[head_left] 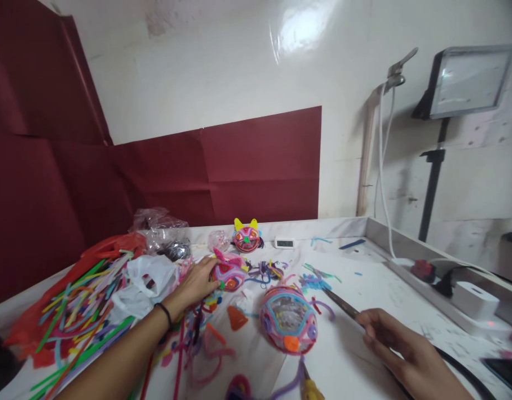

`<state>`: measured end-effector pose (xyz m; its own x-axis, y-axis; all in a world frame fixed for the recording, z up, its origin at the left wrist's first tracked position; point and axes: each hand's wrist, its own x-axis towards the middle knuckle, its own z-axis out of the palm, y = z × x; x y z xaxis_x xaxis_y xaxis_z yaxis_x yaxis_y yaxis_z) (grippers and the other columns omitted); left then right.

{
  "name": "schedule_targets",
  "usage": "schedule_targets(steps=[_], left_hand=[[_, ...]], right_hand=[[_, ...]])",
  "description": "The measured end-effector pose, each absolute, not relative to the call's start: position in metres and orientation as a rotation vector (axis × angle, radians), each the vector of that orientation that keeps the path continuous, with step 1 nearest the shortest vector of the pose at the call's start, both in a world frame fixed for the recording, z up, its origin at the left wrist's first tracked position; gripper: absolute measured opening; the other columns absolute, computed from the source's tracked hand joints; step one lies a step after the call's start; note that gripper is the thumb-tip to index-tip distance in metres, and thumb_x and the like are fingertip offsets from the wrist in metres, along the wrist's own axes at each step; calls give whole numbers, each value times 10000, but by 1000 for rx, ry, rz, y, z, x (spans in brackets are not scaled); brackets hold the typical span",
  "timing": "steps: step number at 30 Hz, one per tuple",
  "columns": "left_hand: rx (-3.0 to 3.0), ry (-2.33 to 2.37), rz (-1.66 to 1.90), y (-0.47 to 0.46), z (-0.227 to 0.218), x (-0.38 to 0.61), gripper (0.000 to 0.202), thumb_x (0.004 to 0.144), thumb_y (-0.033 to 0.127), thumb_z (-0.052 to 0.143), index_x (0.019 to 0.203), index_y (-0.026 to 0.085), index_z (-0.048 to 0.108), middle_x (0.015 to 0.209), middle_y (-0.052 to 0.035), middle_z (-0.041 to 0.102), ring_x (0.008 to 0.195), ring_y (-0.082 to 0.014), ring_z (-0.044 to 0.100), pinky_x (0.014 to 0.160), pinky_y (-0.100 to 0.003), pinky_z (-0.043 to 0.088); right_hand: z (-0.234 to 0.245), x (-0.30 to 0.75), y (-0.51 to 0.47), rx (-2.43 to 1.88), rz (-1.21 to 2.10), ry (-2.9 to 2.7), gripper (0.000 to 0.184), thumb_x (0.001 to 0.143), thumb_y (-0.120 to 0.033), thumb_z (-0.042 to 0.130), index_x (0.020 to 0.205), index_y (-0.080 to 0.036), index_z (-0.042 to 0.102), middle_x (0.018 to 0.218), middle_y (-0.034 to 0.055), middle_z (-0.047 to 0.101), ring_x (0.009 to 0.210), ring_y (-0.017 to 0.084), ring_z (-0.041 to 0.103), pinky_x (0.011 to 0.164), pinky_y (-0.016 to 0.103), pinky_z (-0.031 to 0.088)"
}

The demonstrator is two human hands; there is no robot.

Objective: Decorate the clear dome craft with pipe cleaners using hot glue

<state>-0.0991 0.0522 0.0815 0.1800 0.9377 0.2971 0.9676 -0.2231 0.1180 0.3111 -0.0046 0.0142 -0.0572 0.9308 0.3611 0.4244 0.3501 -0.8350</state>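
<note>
a: what has each hand got?
b: left hand [195,286] has its fingers curled onto the pink cat face [229,275], which is just right of its fingertips. right hand [400,344] is closed around a metal blade [339,303] (handle hidden).
a: and the blade's line?
b: it runs up-left from the hand, tip near the clear domed face [288,322], which lies between both hands. loose pipe cleaners [81,311] are heaped left of the left wrist.
</note>
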Motion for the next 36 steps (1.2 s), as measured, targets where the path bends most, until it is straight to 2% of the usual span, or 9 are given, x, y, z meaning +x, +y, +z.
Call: schedule_targets(steps=[8,14,20,26,32,36], left_hand=[[-2338,-1843,-531,51,79,-108,400,783,199,610,1182,218,609,1218,-92,656,1132,-258,600,976,-348,441],[-2300,-1781,-608,46,83,-116,281,892,258,480,1124,213,633,1165,-88,686,1110,-255,609,992,-380,430],[-2231,-1764,-681,38,85,-129,275,908,285,426,1024,203,663,1056,-90,710,1030,-261,635,941,-389,463],[-2199,-1772,-703,30,81,-134,262,893,266,424,942,213,675,997,-82,719,999,-249,642,944,-390,470],[-2176,-1794,-698,24,78,-132,238,866,242,480,983,210,686,1038,-89,722,1046,-266,630,988,-406,447],[-2163,-1819,-685,24,78,-127,294,840,276,557,1103,193,659,1127,-110,695,1107,-280,601,1010,-414,434]], right_hand=[[5,317,-1,-1246,681,-1726,249,748,-474,635,830,-240,655,712,10,670,661,197,633,562,232,488],[7,314,-2,-1268,645,-1731,291,767,-523,575,800,-241,638,664,10,642,634,196,613,546,240,475],[7,314,-3,-1287,662,-1767,338,781,-554,540,830,-236,640,707,20,660,675,200,634,586,233,496],[7,314,-2,-1275,637,-1710,374,751,-591,548,781,-232,650,681,26,666,635,202,642,547,228,504],[-9,319,7,-1212,560,-1678,322,728,-550,623,775,-236,676,725,35,707,650,213,670,563,218,535],[-25,328,16,-1183,520,-1679,287,723,-506,651,818,-241,706,801,43,743,734,229,712,617,202,563]])
